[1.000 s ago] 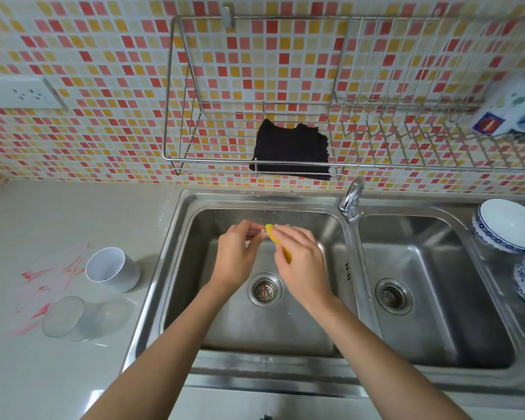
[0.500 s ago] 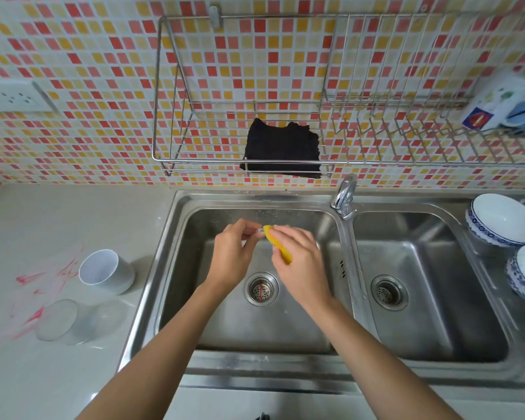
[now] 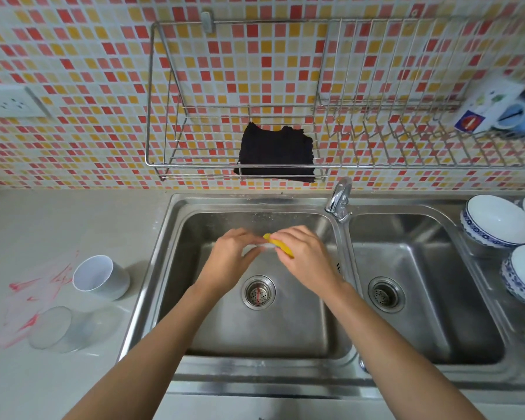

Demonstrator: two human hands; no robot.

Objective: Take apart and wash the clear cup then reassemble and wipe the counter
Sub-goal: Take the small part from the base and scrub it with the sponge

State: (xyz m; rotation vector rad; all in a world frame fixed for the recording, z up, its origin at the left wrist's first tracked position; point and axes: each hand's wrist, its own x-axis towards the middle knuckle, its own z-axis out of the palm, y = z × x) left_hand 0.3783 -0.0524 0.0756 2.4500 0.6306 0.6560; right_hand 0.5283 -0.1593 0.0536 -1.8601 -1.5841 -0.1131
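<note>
With the clear cup [image 3: 59, 330] and white liner [image 3: 99, 277] apart on the table [image 3: 73, 225], the left hand [image 3: 231, 262] pinches a small pale part while the right hand [image 3: 303, 256] scrubs it with a yellow sponge [image 3: 281, 246]; reassembly and wiping remain.

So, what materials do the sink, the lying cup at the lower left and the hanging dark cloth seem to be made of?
The sink looks like brushed stainless steel: grey, with soft reflections. The lying cup seems to be clear plastic or glass; the counter shows through it, and I cannot tell which. The dark cloth looks like soft knitted or woven fabric, matte, with frayed, wavy edges.
</note>
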